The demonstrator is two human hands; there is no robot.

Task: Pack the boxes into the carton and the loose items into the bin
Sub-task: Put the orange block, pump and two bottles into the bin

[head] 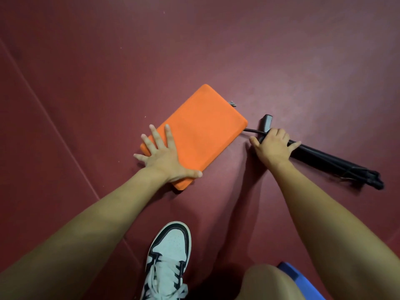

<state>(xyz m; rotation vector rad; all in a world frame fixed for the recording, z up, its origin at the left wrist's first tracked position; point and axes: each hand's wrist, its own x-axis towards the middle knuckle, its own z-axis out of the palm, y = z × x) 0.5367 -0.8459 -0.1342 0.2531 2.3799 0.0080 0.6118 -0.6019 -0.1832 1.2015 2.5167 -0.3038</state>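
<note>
A flat orange box lies on the dark red floor. My left hand lies spread on its near left corner, fingers straight on top and thumb against the near edge. To the right lies a black folded tripod-like stand, with a thin rod running under the box's right corner. My right hand grips the stand near its head end, fingers curled over it. No carton or bin is in view.
A small grey metal piece pokes out behind the box's far right edge. My white-and-black sneaker stands on the floor below the box. A blue object shows at the bottom right beside my knee.
</note>
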